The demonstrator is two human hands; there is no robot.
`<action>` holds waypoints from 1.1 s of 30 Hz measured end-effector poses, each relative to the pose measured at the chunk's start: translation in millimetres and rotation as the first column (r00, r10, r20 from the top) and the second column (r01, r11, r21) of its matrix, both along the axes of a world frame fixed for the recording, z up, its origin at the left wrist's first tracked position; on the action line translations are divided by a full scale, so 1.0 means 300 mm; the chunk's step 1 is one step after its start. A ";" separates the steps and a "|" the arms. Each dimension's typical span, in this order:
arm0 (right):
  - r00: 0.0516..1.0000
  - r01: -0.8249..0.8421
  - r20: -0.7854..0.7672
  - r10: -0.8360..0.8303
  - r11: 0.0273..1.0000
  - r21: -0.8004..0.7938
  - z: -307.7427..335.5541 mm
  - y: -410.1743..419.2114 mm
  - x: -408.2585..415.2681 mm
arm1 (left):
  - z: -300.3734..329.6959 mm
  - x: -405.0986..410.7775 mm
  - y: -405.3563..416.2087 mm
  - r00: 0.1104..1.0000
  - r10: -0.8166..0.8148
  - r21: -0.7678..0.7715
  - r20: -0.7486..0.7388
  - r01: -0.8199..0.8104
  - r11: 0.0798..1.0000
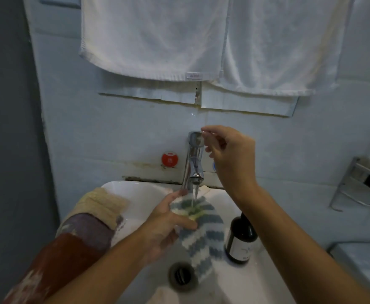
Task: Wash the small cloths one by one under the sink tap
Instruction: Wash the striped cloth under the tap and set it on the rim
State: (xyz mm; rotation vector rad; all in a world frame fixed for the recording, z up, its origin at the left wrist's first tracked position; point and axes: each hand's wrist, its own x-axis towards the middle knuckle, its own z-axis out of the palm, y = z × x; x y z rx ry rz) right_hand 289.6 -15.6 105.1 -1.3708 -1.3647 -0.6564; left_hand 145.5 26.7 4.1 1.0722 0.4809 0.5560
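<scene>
The left hand (166, 224) grips the striped cloth (201, 233) near its upper end, holding it over the sink (135, 191) beneath the running tap (194, 163). The cloth is soft, limp and likely heavier once wet; hold it by a bunched fold. The right hand (228, 150) has loosely curled fingers at the tap handle; contact appears likely but is unclear. The dark bottle (241, 240) label is unreadable.

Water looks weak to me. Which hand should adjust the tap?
Right. The right hand is already at the tap handle, fingers on it; the left hand grips the striped cloth under the stream.
</scene>
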 end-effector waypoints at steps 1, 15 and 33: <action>1.000 -0.006 -0.002 0.006 1.000 0.007 -0.002 -0.001 -0.002 | 0.004 -0.003 0.006 1.000 0.014 -0.008 0.011 -0.014 1.000; 0.845 0.316 -0.415 -0.339 0.941 -0.125 -0.203 -0.131 0.213 | -0.060 0.041 -0.022 0.996 0.076 0.016 -0.047 -0.075 0.997; 0.629 -0.059 -0.726 -0.278 0.914 -0.402 -0.258 -0.108 0.275 | 0.052 0.267 -0.144 1.000 0.022 -0.050 0.019 -0.021 0.999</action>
